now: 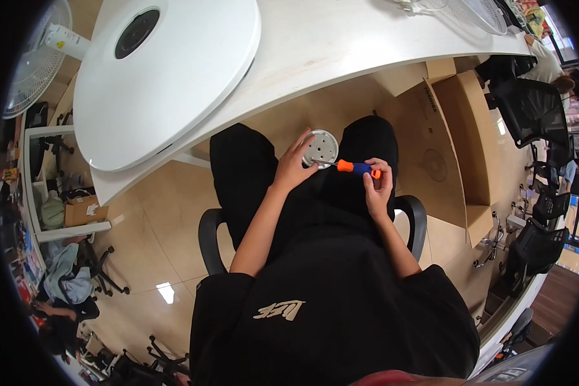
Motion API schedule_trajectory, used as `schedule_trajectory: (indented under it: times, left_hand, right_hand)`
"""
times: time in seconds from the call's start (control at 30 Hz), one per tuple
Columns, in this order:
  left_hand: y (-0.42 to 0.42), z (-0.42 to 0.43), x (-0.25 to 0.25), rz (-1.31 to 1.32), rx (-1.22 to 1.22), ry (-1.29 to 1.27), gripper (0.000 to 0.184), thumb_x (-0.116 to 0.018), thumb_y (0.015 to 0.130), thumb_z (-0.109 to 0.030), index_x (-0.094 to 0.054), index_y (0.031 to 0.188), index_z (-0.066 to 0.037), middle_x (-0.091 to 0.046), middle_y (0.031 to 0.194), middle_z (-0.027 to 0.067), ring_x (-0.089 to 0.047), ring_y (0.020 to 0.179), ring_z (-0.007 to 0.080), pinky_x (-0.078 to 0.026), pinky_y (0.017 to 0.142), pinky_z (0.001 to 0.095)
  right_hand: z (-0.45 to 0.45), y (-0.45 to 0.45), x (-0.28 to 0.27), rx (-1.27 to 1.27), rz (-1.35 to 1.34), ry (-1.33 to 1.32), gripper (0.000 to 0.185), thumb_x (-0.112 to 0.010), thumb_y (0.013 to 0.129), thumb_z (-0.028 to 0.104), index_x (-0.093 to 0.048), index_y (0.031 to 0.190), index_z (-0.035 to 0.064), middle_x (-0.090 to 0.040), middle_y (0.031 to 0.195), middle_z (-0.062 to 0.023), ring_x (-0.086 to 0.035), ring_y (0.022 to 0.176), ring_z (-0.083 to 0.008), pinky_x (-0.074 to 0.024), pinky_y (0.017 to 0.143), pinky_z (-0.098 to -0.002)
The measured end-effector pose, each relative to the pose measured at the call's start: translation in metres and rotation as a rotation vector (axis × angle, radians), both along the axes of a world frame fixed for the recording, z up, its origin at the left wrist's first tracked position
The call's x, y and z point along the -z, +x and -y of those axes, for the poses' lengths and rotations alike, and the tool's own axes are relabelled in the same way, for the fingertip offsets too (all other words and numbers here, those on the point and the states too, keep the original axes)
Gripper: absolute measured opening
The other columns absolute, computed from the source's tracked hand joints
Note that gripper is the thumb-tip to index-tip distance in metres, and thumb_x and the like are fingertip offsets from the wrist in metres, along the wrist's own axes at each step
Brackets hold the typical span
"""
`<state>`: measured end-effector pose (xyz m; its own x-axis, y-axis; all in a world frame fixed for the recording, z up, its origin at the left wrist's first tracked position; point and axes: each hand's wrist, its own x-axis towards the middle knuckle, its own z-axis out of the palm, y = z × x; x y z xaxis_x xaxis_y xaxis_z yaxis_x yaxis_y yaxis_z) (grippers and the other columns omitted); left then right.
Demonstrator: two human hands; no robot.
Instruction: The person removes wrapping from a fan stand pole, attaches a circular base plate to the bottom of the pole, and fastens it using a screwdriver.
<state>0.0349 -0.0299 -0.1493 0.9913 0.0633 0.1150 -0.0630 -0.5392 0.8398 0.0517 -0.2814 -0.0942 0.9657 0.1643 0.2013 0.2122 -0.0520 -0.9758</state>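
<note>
Between my knees is a round, light metal disc (321,147) with several small dark holes in its face. My left hand (295,162) grips its left edge, thumb at the lower rim and fingers along the upper side. In my right hand (379,184) is a screwdriver (356,168) with an orange and blue handle. Its shaft points left, and the tip meets the disc's lower edge near my left thumb. Whether the tip sits in a screw is too small to tell.
A white table (315,45) stands ahead, bearing a large white round device (180,77). An open cardboard box (444,154) is on the floor to my right. White fans (35,64) stand at the left and far right. Office chairs (534,109) and other people are around the edges.
</note>
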Motion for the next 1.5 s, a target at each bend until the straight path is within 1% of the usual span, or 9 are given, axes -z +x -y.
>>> schedule_trajectory:
  times: [0.2, 0.5, 0.8, 0.9, 1.0, 1.1, 1.3, 1.4, 1.5]
  left_hand:
    - [-0.001, 0.0, -0.004, -0.039, -0.003, 0.003, 0.076, -0.079, 0.074, -0.02, -0.05, 0.144, -0.01, -0.043, 0.157, 0.0051, -0.052, 0.134, 0.0317, -0.049, 0.106, 0.0411]
    - [-0.001, 0.0, -0.003, -0.026, 0.004, 0.018, 0.074, -0.078, 0.075, -0.02, -0.051, 0.143, -0.01, -0.041, 0.158, 0.0051, -0.053, 0.134, 0.0325, -0.05, 0.106, 0.0419]
    - [-0.003, -0.001, -0.006, -0.03, 0.014, 0.029, 0.073, -0.076, 0.078, -0.02, -0.049, 0.146, -0.01, -0.039, 0.159, 0.0074, -0.051, 0.135, 0.0337, -0.05, 0.105, 0.0411]
    - [-0.003, -0.001, -0.004, -0.04, 0.019, -0.01, 0.077, -0.077, 0.079, -0.018, -0.046, 0.149, -0.009, -0.037, 0.161, 0.0096, -0.047, 0.139, 0.0332, -0.045, 0.11, 0.041]
    - [-0.002, -0.002, -0.002, -0.036, 0.017, -0.009, 0.077, -0.077, 0.08, -0.019, -0.046, 0.149, -0.009, -0.036, 0.161, 0.0106, -0.047, 0.14, 0.0335, -0.045, 0.111, 0.0407]
    - [-0.002, -0.001, -0.001, -0.004, 0.01, 0.023, 0.075, -0.076, 0.08, -0.021, -0.047, 0.148, -0.01, -0.038, 0.159, 0.009, -0.049, 0.138, 0.0339, -0.049, 0.107, 0.0416]
    - [-0.002, -0.001, -0.001, -0.004, 0.006, 0.011, 0.076, -0.076, 0.079, -0.021, -0.046, 0.148, -0.011, -0.038, 0.16, 0.0085, -0.048, 0.138, 0.0338, -0.049, 0.107, 0.0419]
    - [-0.002, -0.002, -0.001, -0.03, 0.014, 0.023, 0.076, -0.076, 0.078, -0.021, -0.047, 0.148, -0.011, -0.037, 0.16, 0.0083, -0.049, 0.138, 0.0335, -0.049, 0.107, 0.0421]
    - [-0.002, -0.002, 0.001, 0.0, 0.011, 0.024, 0.076, -0.076, 0.078, -0.02, -0.047, 0.148, -0.011, -0.037, 0.16, 0.008, -0.049, 0.137, 0.0334, -0.049, 0.107, 0.0422]
  right_hand:
    - [0.0, 0.001, 0.003, 0.014, -0.047, 0.034, 0.024, -0.062, 0.092, -0.003, -0.052, 0.113, 0.0037, -0.056, 0.12, -0.0135, -0.055, 0.111, -0.0191, -0.0413, 0.101, -0.0311]
    - [0.001, 0.002, 0.007, 0.021, -0.114, 0.058, 0.022, -0.062, 0.095, -0.002, -0.051, 0.113, 0.0049, -0.054, 0.121, -0.0118, -0.056, 0.108, -0.0166, -0.0548, 0.087, -0.0279]
    - [0.0, 0.002, 0.007, 0.029, -0.117, 0.081, 0.021, -0.062, 0.096, -0.001, -0.051, 0.113, 0.0053, -0.054, 0.122, -0.011, -0.056, 0.109, -0.0156, -0.0566, 0.085, -0.027]
    - [0.001, 0.003, 0.009, 0.032, -0.09, 0.065, 0.02, -0.062, 0.096, 0.0, -0.051, 0.113, 0.0055, -0.054, 0.122, -0.0108, -0.056, 0.109, -0.0155, -0.0571, 0.085, -0.0271]
    - [0.001, 0.003, 0.011, 0.037, -0.115, 0.089, 0.02, -0.062, 0.096, 0.0, -0.052, 0.113, 0.0056, -0.054, 0.122, -0.0108, -0.056, 0.109, -0.0156, -0.0573, 0.084, -0.0272]
    - [0.002, 0.003, 0.011, 0.039, -0.127, 0.095, 0.021, -0.062, 0.096, -0.001, -0.052, 0.113, 0.0055, -0.054, 0.122, -0.0111, -0.057, 0.109, -0.0158, -0.0574, 0.084, -0.0273]
    - [0.002, 0.003, 0.01, 0.076, -0.097, 0.093, 0.021, -0.062, 0.096, -0.001, -0.052, 0.113, 0.005, -0.055, 0.121, -0.0121, -0.057, 0.107, -0.0169, -0.0577, 0.084, -0.0288]
    - [0.002, 0.002, 0.008, 0.072, -0.096, 0.119, 0.022, -0.062, 0.095, 0.0, -0.051, 0.114, 0.0049, -0.055, 0.121, -0.0126, -0.058, 0.106, -0.0174, -0.0576, 0.083, -0.0293]
    - [0.001, 0.002, 0.006, 0.055, -0.09, 0.135, 0.022, -0.063, 0.096, 0.0, -0.051, 0.114, 0.0048, -0.055, 0.121, -0.0132, -0.058, 0.105, -0.0173, -0.0575, 0.083, -0.0295]
